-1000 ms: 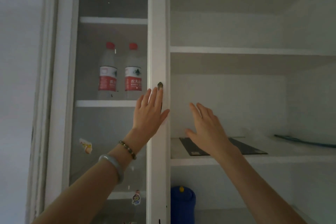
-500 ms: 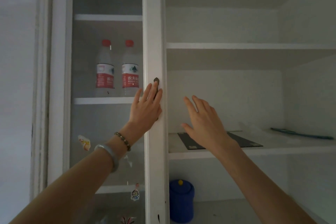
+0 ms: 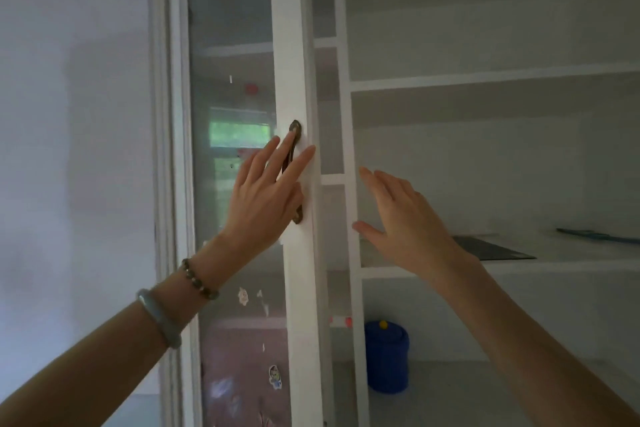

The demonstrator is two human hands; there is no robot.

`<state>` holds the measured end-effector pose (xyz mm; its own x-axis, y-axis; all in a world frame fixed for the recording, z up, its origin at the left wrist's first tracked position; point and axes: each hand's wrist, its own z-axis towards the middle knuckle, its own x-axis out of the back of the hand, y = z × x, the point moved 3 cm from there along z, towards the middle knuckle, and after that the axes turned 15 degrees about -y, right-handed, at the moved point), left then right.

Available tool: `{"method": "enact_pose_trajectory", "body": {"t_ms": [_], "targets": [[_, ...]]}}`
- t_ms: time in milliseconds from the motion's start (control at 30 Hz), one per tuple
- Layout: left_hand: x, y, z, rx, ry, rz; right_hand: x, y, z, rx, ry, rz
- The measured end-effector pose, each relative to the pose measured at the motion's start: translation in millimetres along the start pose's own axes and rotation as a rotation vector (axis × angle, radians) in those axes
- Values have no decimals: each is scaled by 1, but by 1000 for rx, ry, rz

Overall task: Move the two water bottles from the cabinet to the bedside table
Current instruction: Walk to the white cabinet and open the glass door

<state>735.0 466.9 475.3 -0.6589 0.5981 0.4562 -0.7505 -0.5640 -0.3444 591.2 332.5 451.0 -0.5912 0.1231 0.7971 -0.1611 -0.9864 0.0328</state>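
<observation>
The cabinet's white-framed glass door (image 3: 294,45) stands partly swung out towards me. My left hand (image 3: 263,198) lies on its dark metal handle (image 3: 295,127), fingers stretched along it and thumb hooked at its side. Glare on the glass hides most of the two water bottles; only one red cap (image 3: 251,89) and a faint red label show behind it. My right hand (image 3: 405,222) hovers open and empty in front of the open right compartment, touching nothing.
The right compartment holds a dark flat sheet (image 3: 495,248) and a thin blue object (image 3: 595,236) on its middle shelf, and a blue lidded container (image 3: 387,357) below. Stickers (image 3: 275,376) dot the lower glass. A plain wall lies left.
The glass door has swung outward under my left hand, its handle now in full view. Reflections now cover the bottles. My right hand stays raised in about the same place.
</observation>
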Motion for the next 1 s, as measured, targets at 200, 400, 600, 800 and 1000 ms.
{"method": "enact_pose_trajectory", "body": {"t_ms": [200,400,600,800,1000], "targets": [[56,-26,-46,49,16,-32,-8,-42,10,111,28,192],[100,-64,-87,136,30,-46,-23,-83,21,196,12,247],[132,-100,-122,250,20,14,-30,-133,33,329,57,317],[148,-128,-138,329,-28,107,-32,-179,40,436,70,391],[163,-146,-155,433,-83,154,-38,-202,51,474,73,419]]}}
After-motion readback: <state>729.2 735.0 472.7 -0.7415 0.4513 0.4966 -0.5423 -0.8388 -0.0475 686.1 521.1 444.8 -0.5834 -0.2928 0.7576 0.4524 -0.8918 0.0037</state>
